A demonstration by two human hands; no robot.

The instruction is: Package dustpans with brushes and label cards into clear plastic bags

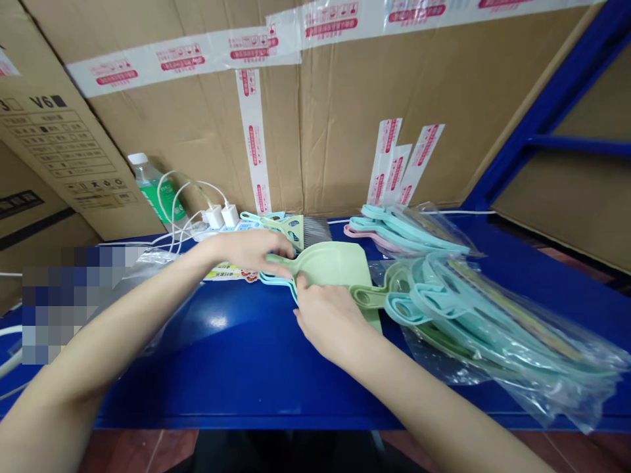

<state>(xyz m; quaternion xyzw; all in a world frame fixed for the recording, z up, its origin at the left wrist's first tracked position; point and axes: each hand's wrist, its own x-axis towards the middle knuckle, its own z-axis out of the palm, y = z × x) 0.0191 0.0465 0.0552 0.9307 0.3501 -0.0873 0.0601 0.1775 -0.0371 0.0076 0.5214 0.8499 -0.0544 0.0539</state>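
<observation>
A light green dustpan (340, 259) lies in front of me over the blue tabletop, its handle pointing left. My left hand (259, 251) grips the handle, with thumb and fingers curled about it. At the pan's near edge, my right hand (328, 315) is closed on the rim, and its fingertips are partly hidden. Under the handle a light blue handle loop (276, 280) sticks out, its other end covered. Behind the dustpan lie small hand brushes, one with a green head (294, 230) and grey bristles (316, 231).
Bagged turquoise and green dustpans (468, 315) are heaped at the right, with more turquoise ones (409, 230) behind. A bottle (160, 190), white chargers (229, 215) and cables stand at the back left. Clear plastic bags (162, 289) lie left. Cardboard (335, 131) walls the back; a blue frame (537, 112) rises right.
</observation>
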